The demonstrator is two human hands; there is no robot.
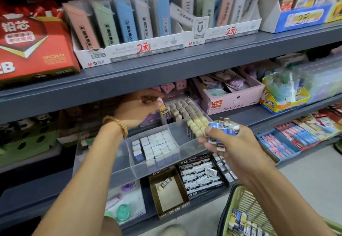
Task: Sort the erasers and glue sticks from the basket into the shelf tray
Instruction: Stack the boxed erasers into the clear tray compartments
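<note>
Shelving: grey metal shelves (166, 65) fill the view, stocked with stationery on several levels.
Upper shelf: white display boxes (129, 50) of pastel lead cases stand upright, with a red 2B lead carton (31, 47) at the far left.
Shelf tray: a clear plastic tray (129, 165) with dividers juts out from the middle shelf, between the two forearms.
Tray contents: the near compartment holds a packed block of blue-and-white erasers (155, 147); the compartment behind it holds rows of cream-capped sticks (187, 111) standing upright.
Basket: a green wire basket (238, 206) sits at the lower right under the right forearm, with more blue-wrapped erasers (242, 222) lying in its bottom.
Lower shelf: an open brown 2B box (168, 195) holds one loose eraser, beside a black tray of 4B erasers (201, 176).
Left hand: the left hand (140, 110) reaches over the back of the tray under the shelf edge, a bead bracelet (118, 124) on its wrist.
Left grip: fingers and thumb pinch a small yellow-and-purple item (164, 110) just beside the cream-capped rows; what it is cannot be told.
Right hand: the right hand (231, 143) hovers at the tray's right edge.
Right grip: curled round a bundle of small blue-and-white erasers (224, 128), thumb pressed on top of them.
</note>
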